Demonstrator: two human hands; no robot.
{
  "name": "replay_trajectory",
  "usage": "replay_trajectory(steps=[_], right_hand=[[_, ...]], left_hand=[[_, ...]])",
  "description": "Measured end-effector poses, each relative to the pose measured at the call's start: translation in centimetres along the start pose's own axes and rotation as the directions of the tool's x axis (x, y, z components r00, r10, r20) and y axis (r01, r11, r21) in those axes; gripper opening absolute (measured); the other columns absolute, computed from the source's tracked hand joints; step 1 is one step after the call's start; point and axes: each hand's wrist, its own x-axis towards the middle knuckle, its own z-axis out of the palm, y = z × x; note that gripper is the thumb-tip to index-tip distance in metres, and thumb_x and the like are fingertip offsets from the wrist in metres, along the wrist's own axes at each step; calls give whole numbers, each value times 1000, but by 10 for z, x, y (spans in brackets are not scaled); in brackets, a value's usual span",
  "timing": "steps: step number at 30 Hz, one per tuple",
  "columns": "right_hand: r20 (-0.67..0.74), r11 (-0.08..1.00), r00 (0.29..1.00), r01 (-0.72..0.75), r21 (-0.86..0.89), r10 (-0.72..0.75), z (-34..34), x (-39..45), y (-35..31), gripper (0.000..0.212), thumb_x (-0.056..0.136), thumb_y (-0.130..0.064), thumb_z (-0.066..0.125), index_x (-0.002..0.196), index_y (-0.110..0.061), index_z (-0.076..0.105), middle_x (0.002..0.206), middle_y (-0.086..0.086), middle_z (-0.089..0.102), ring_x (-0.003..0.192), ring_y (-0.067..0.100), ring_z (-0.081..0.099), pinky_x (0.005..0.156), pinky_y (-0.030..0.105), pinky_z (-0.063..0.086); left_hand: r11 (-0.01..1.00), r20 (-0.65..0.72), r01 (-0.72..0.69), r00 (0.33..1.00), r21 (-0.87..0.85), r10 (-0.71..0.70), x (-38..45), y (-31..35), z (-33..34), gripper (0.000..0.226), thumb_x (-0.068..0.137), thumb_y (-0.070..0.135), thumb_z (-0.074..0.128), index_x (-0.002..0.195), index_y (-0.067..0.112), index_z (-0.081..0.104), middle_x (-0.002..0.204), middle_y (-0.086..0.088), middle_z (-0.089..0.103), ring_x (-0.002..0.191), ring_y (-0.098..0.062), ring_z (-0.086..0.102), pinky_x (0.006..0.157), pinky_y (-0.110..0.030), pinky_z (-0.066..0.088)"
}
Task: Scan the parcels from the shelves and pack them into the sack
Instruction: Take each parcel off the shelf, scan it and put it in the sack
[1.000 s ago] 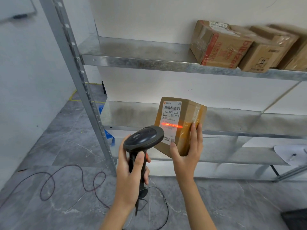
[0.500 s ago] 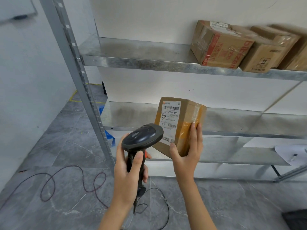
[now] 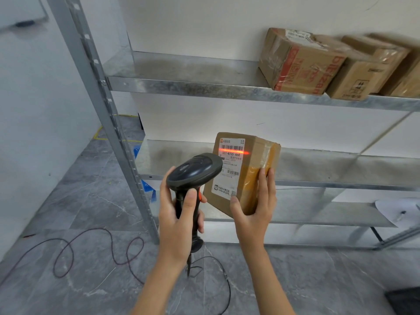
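My right hand grips a brown cardboard parcel by its lower right corner, holding it upright in front of the middle shelf. Its white label faces me, and a red scan line lies across the label's upper barcode. My left hand holds a black handheld scanner by the grip, its head pointing at the label from the lower left. The sack is not in view.
Three more taped parcels stand on the top shelf at the right. A grey metal upright rises at the left. The scanner's cable loops across the grey tiled floor. A white sheet lies on the lowest shelf at right.
The red scan line was low on the label, went off, and now lies across the upper barcode. The scanner head tipped slightly upward. The parcel stayed in place.
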Motion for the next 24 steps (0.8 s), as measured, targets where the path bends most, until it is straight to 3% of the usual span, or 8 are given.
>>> replay_trajectory(steps=[10,24], right_hand=[[4,1000,1000,2,7,-2,2,8,7,84,79,-40,64,155,-30,29,164,-14,19,139,6,30,108,33,32],[13,1000,1000,-1,3,1,2,20,14,84,79,-40,63,155,-31,28,164,-13,19,138,7,31,107,36,34]], left_hand=[[1000,-9,-4,1000,-12,4,7,-2,7,56,93,40,58,143,24,39,84,-8,62,48,-23,47,40,-30,43],[1000,-24,-8,1000,-6,8,20,-7,12,62,89,47,59,142,21,39,83,-3,62,48,-23,47,42,-31,43]])
